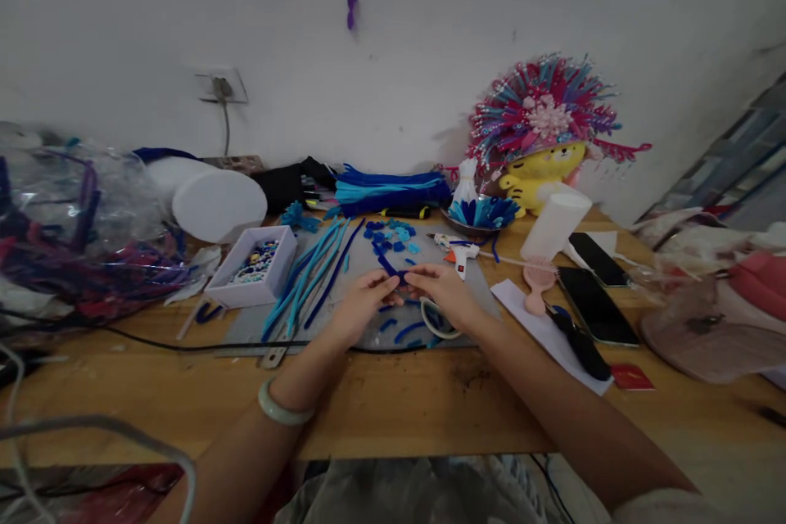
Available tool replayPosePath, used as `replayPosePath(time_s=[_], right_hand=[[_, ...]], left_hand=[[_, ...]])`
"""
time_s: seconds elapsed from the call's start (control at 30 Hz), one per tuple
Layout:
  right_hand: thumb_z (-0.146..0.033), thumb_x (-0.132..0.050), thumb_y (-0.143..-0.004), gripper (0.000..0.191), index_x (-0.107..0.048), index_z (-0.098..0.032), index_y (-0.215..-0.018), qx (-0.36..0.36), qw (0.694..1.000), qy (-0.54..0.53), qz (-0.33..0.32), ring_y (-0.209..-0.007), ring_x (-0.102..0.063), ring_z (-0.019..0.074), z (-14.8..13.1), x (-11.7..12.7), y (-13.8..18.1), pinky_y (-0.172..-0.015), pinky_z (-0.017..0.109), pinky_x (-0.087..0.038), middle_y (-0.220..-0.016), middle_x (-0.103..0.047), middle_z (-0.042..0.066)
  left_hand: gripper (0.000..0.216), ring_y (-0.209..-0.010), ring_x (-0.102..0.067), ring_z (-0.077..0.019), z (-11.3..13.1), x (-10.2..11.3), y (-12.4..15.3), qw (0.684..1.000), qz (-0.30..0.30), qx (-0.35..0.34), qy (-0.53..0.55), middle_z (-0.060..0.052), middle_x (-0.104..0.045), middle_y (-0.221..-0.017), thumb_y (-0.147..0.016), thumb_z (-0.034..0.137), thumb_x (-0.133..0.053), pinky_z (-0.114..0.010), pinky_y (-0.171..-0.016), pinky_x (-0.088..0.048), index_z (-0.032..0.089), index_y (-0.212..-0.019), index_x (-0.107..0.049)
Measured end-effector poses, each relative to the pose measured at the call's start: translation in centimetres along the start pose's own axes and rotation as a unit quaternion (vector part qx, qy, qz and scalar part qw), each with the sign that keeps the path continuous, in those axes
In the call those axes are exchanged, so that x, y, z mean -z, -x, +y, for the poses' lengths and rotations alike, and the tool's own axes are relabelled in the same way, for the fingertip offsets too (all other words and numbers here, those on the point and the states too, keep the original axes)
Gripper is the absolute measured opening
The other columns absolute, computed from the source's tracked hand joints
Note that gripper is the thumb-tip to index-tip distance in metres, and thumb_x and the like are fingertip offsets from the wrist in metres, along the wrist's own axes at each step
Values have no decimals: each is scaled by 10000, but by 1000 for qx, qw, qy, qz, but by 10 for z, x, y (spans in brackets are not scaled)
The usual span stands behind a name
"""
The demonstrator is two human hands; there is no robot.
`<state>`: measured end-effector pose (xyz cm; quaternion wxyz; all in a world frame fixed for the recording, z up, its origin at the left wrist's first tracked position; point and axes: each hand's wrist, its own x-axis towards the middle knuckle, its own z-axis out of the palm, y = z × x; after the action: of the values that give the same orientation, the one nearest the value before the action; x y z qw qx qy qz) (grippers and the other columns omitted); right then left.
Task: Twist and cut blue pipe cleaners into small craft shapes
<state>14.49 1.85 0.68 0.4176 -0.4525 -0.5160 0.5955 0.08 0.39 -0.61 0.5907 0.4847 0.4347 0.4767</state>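
Above a grey mat (246, 336), my left hand (361, 301) and my right hand (447, 288) meet, fingertips pinched on a short dark blue pipe cleaner (388, 264). One end of it sticks up past the fingers; the rest is partly hidden by them. Just beyond lie several small blue curled pieces (396, 236). Under my hands are cut blue pipe cleaner bits (408, 331) and a pale ring (451, 336), partly covered by my right hand. Long light and dark blue pipe cleaners (316, 262) lie left of my left hand.
A white box of beads (246, 295) stands at the left. To the right are a glue gun (463, 255), a pink brush (539, 282), a phone (597, 307) and a white cylinder (556, 225). A black cable (172, 345) crosses the table front. A yellow plush toy (540, 176) sits behind.
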Motion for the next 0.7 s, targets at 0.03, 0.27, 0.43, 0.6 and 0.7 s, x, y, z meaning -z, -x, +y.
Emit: replayPosePath(time_s=[0.03,0.27,0.43,0.6,0.7], right_hand=[[-248,-621,-659,100,-629,-161,-706,4,1000,-3,-2,-554,-533,93,-1,0,0,-595,249,-428,-631,-605,-10],[-299,-655,-635,157,-588,-157,-624,1,999,-18,-39,-486,-456,70,-1,0,2,-529,224,-373,-526,-541,-40],[-288,-701,-582,188,-568,-156,-580,-73,981,-154,-97,-483,-429,65,2,-2,3,-497,212,-360,-519,-504,-35],[-284,-647,-646,133,-584,-168,-630,-27,995,-89,21,-534,-490,88,7,-6,-1,-556,232,-415,-566,-551,-24],[-278,-571,-714,117,-602,-170,-681,28,996,66,45,-548,-513,107,6,-9,0,-594,262,-431,-574,-565,-21]], left_hand=[[223,-533,-527,-103,0,0,0,1000,1,3,6,13,-565,-550,-644,340,-622,-244,-582,-389,141,-620,-525],[197,-488,-477,-80,0,-2,3,1000,-13,-1,-1,32,-535,-532,-606,290,-657,-230,-529,-355,134,-621,-538],[182,-490,-455,-73,-1,-2,4,999,-29,-23,21,29,-529,-530,-628,285,-646,-218,-508,-342,133,-612,-549],[264,-498,-501,-92,1,-6,3,995,12,7,103,21,-551,-554,-667,398,-598,-236,-547,-394,153,-619,-515],[229,-554,-529,-97,2,-7,3,995,26,-4,97,28,-560,-572,-634,352,-643,-224,-587,-401,156,-667,-529]])
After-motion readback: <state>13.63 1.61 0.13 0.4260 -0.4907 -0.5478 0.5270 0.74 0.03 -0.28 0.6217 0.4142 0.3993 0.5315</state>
